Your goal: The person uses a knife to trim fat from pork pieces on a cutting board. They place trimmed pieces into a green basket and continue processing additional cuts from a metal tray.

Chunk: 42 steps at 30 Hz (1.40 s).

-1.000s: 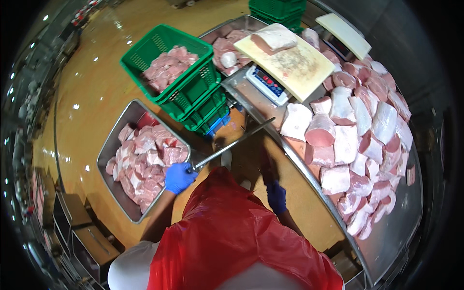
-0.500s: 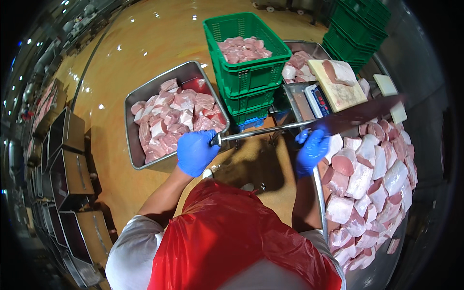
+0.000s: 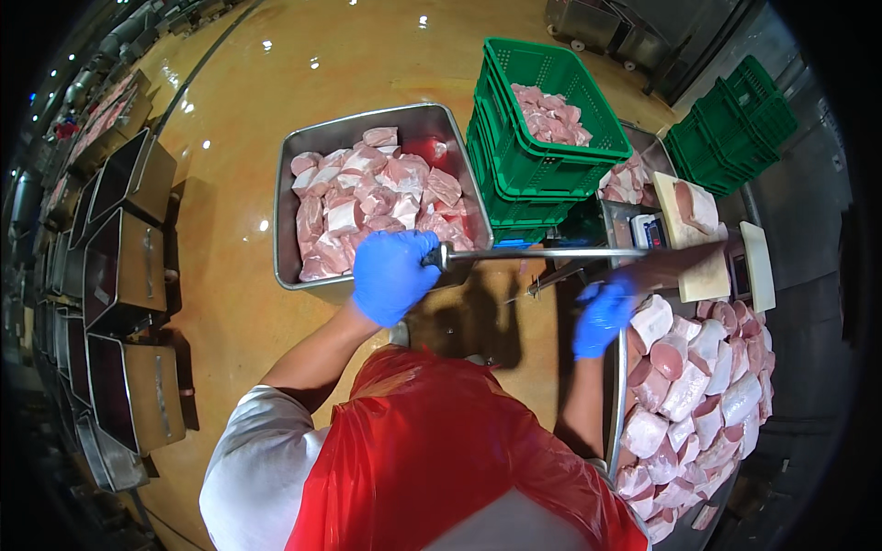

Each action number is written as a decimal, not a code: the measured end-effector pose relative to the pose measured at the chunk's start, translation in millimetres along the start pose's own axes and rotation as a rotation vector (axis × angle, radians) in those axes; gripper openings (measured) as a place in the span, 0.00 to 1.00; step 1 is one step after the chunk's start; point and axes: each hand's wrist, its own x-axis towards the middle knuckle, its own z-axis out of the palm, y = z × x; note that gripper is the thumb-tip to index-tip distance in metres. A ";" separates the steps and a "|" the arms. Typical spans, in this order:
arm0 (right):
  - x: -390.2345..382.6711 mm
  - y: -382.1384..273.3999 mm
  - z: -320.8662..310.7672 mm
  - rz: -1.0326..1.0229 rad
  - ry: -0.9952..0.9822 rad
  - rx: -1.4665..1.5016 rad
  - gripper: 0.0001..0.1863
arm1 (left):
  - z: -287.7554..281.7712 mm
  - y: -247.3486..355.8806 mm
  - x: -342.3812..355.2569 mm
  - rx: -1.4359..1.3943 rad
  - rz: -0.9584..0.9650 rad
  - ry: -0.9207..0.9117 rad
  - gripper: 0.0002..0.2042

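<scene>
Steel rod (image 3: 542, 253), slim, gripped in left hand (image 3: 395, 278); right hand (image 3: 604, 319) grips broad knife (image 3: 678, 266), blurred, seemingly dark

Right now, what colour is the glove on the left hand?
Blue; the left hand's glove shows best in the head view.

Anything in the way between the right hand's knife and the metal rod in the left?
Nothing visible. The rod points rightward from the left hand; the blurred knife in the right hand appears right by its far end. Whether they touch, I can't tell.
</scene>
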 end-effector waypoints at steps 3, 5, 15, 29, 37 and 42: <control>12.1 -62.3 19.9 -0.222 0.038 0.226 0.16 | -15.7 -2.7 7.6 -0.091 0.047 0.005 0.04; -15.0 -1.7 -5.9 -0.138 -0.208 -0.185 0.13 | -18.2 -11.9 13.0 -0.088 0.052 -0.046 0.06; -123.7 70.7 10.0 -0.153 -0.448 -0.780 0.21 | 68.3 -74.4 -70.8 -1.234 -0.846 -0.851 0.08; -22.0 77.5 31.3 -0.270 -0.347 -0.654 0.28 | 38.3 -42.3 -40.6 -1.338 -0.733 -0.935 0.12; 27.5 142.5 -18.1 -0.314 0.020 -0.757 0.27 | 48.1 -46.3 -42.5 -1.262 -0.665 -0.979 0.11; -40.1 48.1 65.2 -0.431 -0.459 -0.742 0.25 | 54.1 -36.5 -45.9 -1.247 -0.709 -0.938 0.07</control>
